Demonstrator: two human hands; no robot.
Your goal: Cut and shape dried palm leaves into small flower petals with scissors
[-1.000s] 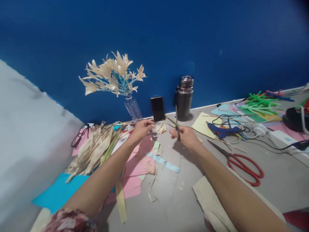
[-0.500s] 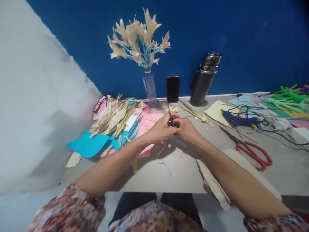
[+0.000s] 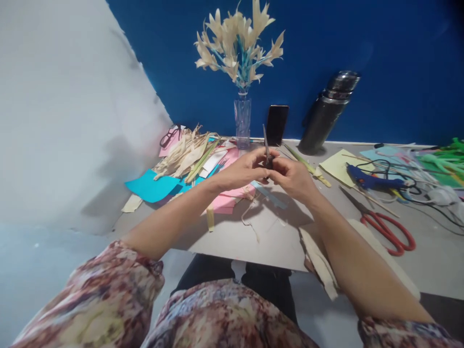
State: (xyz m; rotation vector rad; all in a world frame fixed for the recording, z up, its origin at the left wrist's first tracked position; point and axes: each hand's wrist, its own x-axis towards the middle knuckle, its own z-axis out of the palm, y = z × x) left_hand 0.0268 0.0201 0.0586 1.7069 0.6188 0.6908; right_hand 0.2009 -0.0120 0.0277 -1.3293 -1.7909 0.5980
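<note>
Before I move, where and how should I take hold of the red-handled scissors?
Best by the red handles, coming from the near right side with the right hand. The scissors lie on their side, dark blades pointing away and to the left, so the handles sit nearer and likely offer the safer grip.

From my remote feed I see loose sleeves [image 3: 90, 295], blotchy floral in maroon, cream, grey-blue | matching top [image 3: 232, 319] | dark trousers [image 3: 270, 287] below the surface [image 3: 268, 246]'s near edge | left hand [image 3: 242, 169], right hand [image 3: 293, 179] bare
</note>
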